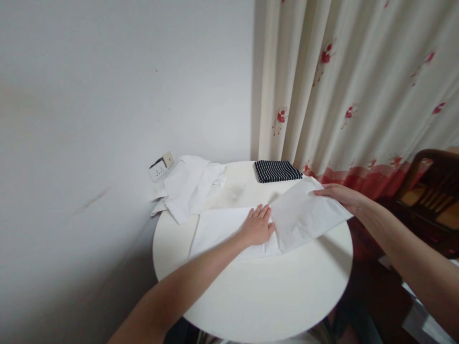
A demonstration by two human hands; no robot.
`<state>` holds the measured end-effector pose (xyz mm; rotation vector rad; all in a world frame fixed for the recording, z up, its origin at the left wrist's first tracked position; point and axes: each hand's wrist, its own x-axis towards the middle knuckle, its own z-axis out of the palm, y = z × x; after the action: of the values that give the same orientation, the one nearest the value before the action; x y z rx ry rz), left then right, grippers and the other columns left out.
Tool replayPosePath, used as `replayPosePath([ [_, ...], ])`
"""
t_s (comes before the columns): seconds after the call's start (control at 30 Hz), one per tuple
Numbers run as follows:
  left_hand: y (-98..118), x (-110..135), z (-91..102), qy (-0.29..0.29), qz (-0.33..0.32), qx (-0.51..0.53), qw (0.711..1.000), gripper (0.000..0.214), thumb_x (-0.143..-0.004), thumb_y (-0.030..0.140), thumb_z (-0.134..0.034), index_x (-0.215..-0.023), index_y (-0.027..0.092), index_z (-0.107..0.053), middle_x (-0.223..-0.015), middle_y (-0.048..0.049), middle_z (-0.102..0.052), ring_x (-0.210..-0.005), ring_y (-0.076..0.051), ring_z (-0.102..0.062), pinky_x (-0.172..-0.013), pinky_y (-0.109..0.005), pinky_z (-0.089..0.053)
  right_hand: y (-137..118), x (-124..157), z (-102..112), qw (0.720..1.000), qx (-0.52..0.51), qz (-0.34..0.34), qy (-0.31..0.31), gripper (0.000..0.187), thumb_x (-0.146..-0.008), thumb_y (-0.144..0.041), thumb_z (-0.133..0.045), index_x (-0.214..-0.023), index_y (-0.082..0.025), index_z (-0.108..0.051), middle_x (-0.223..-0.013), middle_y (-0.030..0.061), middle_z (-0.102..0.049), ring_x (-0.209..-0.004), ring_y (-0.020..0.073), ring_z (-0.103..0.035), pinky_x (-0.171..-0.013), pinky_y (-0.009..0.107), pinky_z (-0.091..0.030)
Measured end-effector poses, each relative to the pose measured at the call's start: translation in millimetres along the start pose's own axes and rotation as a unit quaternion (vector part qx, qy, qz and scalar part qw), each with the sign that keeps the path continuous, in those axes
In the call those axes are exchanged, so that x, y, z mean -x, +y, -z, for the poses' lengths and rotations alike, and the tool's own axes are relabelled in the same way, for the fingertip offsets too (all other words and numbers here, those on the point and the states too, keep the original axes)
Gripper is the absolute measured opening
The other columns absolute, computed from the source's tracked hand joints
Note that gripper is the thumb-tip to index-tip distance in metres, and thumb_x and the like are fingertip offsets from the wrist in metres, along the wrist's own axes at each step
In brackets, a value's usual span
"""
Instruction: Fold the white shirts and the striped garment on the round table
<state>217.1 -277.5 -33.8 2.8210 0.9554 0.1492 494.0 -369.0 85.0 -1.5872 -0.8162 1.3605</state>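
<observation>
A long white cloth point(301, 215), folded into a strip, lies across the round white table point(272, 296). Its left part is flat on the tabletop, while its right part is raised and tilted above the surface. My left hand point(258, 225) rests flat on the middle of the cloth with its fingers stretched out. At the cloth's right end, my right hand point(340, 196) pinches the upper edge between thumb and fingers. The thumb is partly hidden.
Crumpled white cloths point(190, 186) lie at the table's back left, beside a wall socket point(158, 169). A folded black-and-white striped cloth point(278, 171) sits at the back edge near the flowered curtain point(344, 86). A wooden chair point(430, 200) stands at right.
</observation>
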Motion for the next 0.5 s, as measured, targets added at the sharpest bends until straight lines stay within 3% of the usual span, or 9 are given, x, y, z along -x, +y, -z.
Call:
replayPosePath([
  [0.2,17.8,-19.7,6.1,-0.020,0.001,0.027,0.999,0.070,-0.099,0.048,-0.026,-0.158,0.011,-0.023,-0.167,-0.0112,-0.016,-0.155,-0.030,-0.010,-0.123,-0.055,-0.013,-16.4,2.9,2.2,0.996,0.043,0.036,0.063,0.031,-0.087,-0.029,-0.059,-0.112,-0.013,-0.068,-0.096,0.0175,-0.076,-0.077,0.0265,-0.073,-0.075,0.038,-0.059],
  [0.33,34.0,-0.7,5.9,-0.060,-0.027,0.031,0.997,0.088,-0.092,0.064,-0.034,-0.159,0.009,-0.020,-0.167,-0.0159,-0.011,-0.154,-0.037,-0.002,-0.121,-0.063,-0.010,-20.3,5.3,-1.9,0.996,0.040,0.049,0.059,0.031,-0.086,-0.032,-0.058,-0.108,-0.012,-0.070,-0.095,0.0199,-0.075,-0.082,0.0296,-0.073,-0.071,0.037,-0.059],
  [0.5,44.8,18.9,4.7,-0.081,-0.026,0.024,0.996,0.103,-0.085,0.072,-0.041,-0.160,0.008,-0.013,-0.168,-0.0173,0.000,-0.152,-0.042,0.010,-0.119,-0.067,-0.001,-18.3,5.0,-9.6,0.995,0.036,0.074,0.060,0.027,-0.082,-0.030,-0.062,-0.102,-0.015,-0.070,-0.091,0.0185,-0.075,-0.078,0.0281,-0.072,-0.063,0.033,-0.057],
])
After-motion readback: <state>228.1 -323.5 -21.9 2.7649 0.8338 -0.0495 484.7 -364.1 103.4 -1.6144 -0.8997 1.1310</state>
